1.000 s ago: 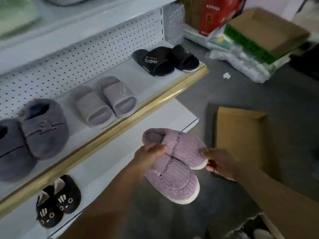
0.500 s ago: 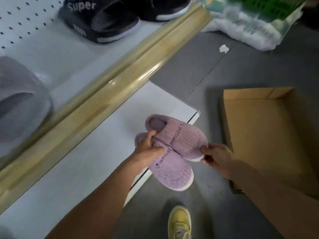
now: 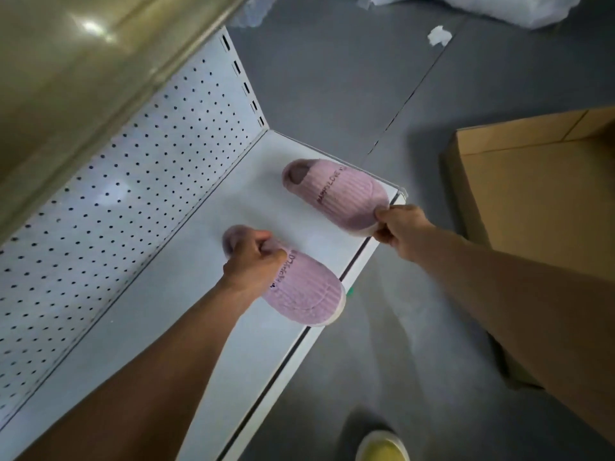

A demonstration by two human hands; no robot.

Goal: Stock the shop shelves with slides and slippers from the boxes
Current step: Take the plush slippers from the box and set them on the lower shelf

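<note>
Two pink ribbed slippers lie apart on the white bottom shelf (image 3: 186, 294), heels toward the pegboard back. My left hand (image 3: 253, 261) grips the heel opening of the near slipper (image 3: 306, 294), whose toe juts over the shelf's front edge. My right hand (image 3: 396, 227) pinches the toe of the far slipper (image 3: 336, 191), which sits near the shelf's right end.
A white pegboard back panel (image 3: 109, 221) rises behind the shelf, under the gold edge of the shelf above (image 3: 83, 54). An open cardboard box (image 3: 539, 194) stands on the grey floor at right. A yellow shoe (image 3: 382, 447) shows at the bottom. Plastic-wrapped packs (image 3: 499, 5) lie at the top.
The two slippers, held stacked together before, are now separated and set side by side on the bottom shelf. My view has dropped lower, under the upper shelf.
</note>
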